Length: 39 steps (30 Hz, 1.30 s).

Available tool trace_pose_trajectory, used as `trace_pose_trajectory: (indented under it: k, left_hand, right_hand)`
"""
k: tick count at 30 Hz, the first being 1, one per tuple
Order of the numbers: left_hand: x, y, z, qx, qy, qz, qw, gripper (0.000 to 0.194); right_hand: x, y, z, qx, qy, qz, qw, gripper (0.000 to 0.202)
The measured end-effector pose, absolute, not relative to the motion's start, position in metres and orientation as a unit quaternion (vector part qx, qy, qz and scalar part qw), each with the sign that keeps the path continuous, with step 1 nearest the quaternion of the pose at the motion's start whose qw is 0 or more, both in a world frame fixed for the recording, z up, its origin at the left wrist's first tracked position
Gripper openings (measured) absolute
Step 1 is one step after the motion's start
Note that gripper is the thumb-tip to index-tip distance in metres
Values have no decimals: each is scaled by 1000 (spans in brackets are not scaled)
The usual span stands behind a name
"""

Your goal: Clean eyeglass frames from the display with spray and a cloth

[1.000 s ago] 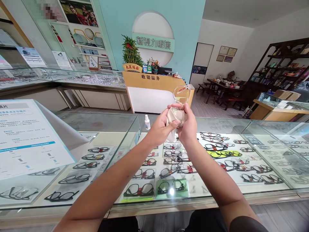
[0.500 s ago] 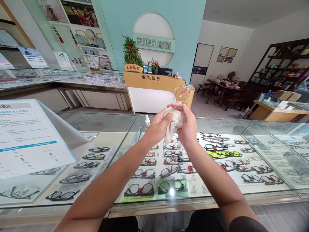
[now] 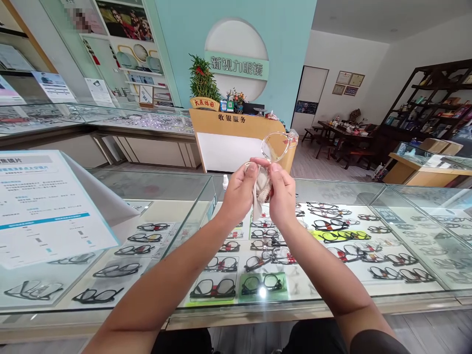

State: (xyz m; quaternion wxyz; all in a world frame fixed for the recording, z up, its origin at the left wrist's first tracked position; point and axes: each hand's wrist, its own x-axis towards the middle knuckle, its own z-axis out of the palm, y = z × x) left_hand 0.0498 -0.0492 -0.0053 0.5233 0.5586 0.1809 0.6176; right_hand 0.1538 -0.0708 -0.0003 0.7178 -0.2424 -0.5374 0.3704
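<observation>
Above the glass counter, my left hand [image 3: 239, 191] is closed on a beige cloth [image 3: 261, 183], its thumb pressed on top. The cloth is folded around the lower part of a pair of clear-framed eyeglasses [image 3: 276, 146]. One round lens with its transparent rim sticks up beyond my fingertips; the other is hidden by the cloth and fingers. My right hand [image 3: 282, 192] pinches the glasses' frame near the middle, thumb and fingers closed, touching the cloth's right side.
A small white bottle [image 3: 225, 182] stands behind my left hand. Below lies the glass display case [image 3: 313, 297] with rows of spectacles [image 3: 213, 289]. A large printed sign [image 3: 51, 206] leans on the left. Farther off are a cashier desk [image 3: 228, 150] and a wooden table [image 3: 342, 132].
My hands have turned slightly and the visible lens has tilted and shifted a little left. My right fingers have moved from around the cloth to a pinch at the frame.
</observation>
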Motion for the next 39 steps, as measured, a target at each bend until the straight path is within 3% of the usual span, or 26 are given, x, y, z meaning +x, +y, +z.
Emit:
trace_pose_trajectory:
  k: [6, 15, 27, 33, 39]
  left_hand:
    - [41, -47, 2, 627, 132, 513, 572, 54]
    - [56, -55, -6, 543, 215, 663, 468, 48]
    - [37, -46, 5, 619, 139, 500, 589, 59]
    - [46, -50, 2, 565, 169, 588, 554, 48]
    - [43, -56, 11, 553, 181, 584, 566, 53]
  right_hand:
    - [160, -64, 0, -229, -507, 390, 734, 41]
    - [151, -75, 1, -272, -544, 396, 688, 51]
    - [167, -65, 7, -238, -534, 375, 719, 39]
    - [154, -72, 2, -269, -545, 383, 696, 45]
    - [161, -76, 7, -261, -572, 363, 688, 41]
